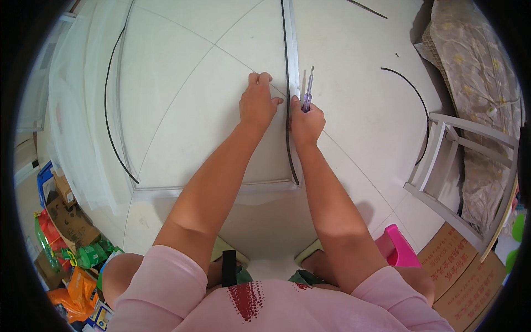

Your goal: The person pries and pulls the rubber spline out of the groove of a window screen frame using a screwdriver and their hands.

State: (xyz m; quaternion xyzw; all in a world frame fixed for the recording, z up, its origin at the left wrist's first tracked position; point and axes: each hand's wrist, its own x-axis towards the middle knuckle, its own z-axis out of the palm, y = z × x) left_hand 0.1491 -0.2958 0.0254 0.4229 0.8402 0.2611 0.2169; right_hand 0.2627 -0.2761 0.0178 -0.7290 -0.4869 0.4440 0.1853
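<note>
A pale metal frame (pixel 215 190) lies on the tiled floor in front of me. Along its right side runs a thin black strip (pixel 285 50), bowing a little at the near end. My right hand (pixel 307 123) is closed around a screwdriver (pixel 310 83) with a clear purple handle, its shaft pointing away from me. The thumb of that hand rests at the frame's right rail, beside the strip. Just left of the strip, my left hand (pixel 258 105) has its thumb and fingers apart and holds nothing. Its thumb tip is close to the strip; contact is unclear.
Another black strip (pixel 106 99) curves along the frame's left side. A loose strip (pixel 423 102) lies by a grey wooden stool (pixel 442 155) at right. Nearer are a pink plastic stool (pixel 397 249) and cardboard boxes (pixel 451 254). Bags and bottles (pixel 91 254) crowd the lower left, below a sheer white curtain (pixel 83 110).
</note>
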